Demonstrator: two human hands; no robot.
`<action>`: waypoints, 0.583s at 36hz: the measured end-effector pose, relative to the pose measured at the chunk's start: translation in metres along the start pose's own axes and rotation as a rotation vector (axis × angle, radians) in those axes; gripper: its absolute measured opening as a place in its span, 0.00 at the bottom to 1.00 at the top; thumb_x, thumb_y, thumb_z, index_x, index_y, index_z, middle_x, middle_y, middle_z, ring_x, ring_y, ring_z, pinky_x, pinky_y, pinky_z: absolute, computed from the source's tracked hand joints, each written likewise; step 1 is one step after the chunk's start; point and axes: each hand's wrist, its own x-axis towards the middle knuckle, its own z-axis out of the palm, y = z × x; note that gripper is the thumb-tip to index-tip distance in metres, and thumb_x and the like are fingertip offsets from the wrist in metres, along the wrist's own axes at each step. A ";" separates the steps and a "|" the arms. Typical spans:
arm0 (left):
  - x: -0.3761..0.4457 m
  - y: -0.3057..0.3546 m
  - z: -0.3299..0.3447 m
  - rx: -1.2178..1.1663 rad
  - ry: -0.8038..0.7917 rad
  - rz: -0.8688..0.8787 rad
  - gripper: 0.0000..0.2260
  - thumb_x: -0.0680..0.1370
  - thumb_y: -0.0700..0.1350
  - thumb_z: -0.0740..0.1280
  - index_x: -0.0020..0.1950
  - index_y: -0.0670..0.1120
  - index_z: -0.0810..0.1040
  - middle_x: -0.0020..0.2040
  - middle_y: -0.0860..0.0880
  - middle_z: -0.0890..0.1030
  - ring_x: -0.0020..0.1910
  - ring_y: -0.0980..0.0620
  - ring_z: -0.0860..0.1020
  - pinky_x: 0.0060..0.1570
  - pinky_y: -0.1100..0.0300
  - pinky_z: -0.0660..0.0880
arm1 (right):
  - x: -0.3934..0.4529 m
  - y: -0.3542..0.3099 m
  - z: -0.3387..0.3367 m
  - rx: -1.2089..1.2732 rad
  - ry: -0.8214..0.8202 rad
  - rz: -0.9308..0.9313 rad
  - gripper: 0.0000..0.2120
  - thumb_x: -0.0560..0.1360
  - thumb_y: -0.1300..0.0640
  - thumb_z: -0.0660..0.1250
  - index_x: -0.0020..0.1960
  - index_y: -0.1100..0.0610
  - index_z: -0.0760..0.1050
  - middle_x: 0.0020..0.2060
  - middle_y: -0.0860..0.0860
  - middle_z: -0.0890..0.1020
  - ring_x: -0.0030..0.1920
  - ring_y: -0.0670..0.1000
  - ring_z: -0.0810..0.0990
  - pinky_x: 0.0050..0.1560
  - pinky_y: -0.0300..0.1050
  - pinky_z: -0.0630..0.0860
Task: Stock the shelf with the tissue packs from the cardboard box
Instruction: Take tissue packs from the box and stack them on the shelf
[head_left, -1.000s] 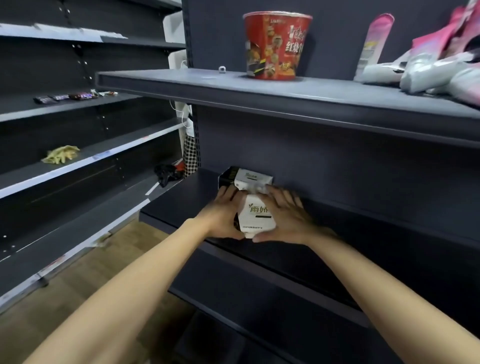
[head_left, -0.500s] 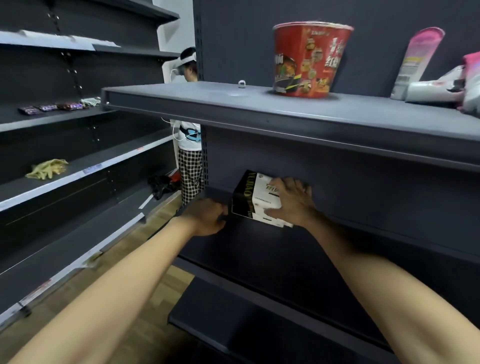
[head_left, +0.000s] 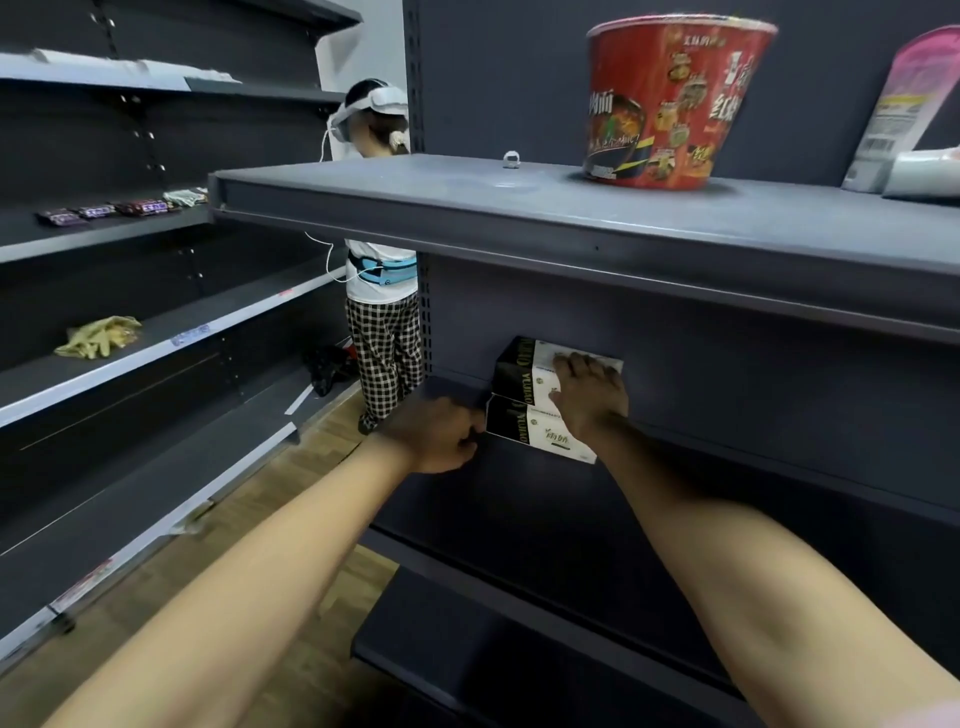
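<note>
The right hand (head_left: 592, 400) lay spread with its fingers (head_left: 574, 364) nearly straight, pressed flat against the white fronts of two stacked black-and-white tissue packs (head_left: 524, 395); it curled round nothing. The left hand (head_left: 441, 434) sat at the left end of the lower black-and-white tissue pack (head_left: 519, 428), its fingers bent inward and the tips touching that black end face; whether they gripped the pack or only nudged it could not be told. Both packs stood against the back panel on the dark grey metal middle shelf (head_left: 519, 499), at its left end, the upper black-and-white tissue pack (head_left: 524, 366) resting directly on the lower one.

Half a second before, only one pack showed under the right hand, tilted, and the left hand hovered just short of it. One second before, both hands had cupped a white pack upright in front of another.

On the grey shelf above (head_left: 467, 208) stood a red paper instant-noodle bowl (head_left: 670, 104). Beyond the shelf's left end a person in checked trousers (head_left: 384, 358) stood on the wooden floor (head_left: 291, 488).
</note>
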 end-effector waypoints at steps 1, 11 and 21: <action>0.000 0.000 0.000 -0.007 -0.003 -0.005 0.14 0.78 0.49 0.61 0.62 0.50 0.75 0.53 0.49 0.80 0.54 0.49 0.78 0.53 0.55 0.74 | 0.002 0.001 -0.001 0.001 -0.027 -0.001 0.26 0.82 0.49 0.54 0.76 0.56 0.52 0.74 0.54 0.59 0.74 0.56 0.57 0.73 0.53 0.55; -0.018 0.010 0.007 0.018 0.005 -0.103 0.15 0.80 0.51 0.59 0.65 0.49 0.73 0.61 0.49 0.78 0.61 0.48 0.74 0.54 0.61 0.67 | -0.024 -0.001 -0.021 0.040 0.000 -0.173 0.27 0.80 0.48 0.57 0.74 0.60 0.58 0.73 0.55 0.62 0.73 0.56 0.59 0.69 0.51 0.61; -0.091 0.033 0.036 -0.069 -0.071 -0.337 0.13 0.76 0.52 0.62 0.58 0.49 0.77 0.57 0.51 0.80 0.55 0.47 0.78 0.48 0.56 0.73 | -0.103 -0.028 -0.020 0.169 -0.159 -0.512 0.27 0.80 0.44 0.58 0.73 0.58 0.62 0.71 0.54 0.65 0.70 0.54 0.65 0.64 0.46 0.65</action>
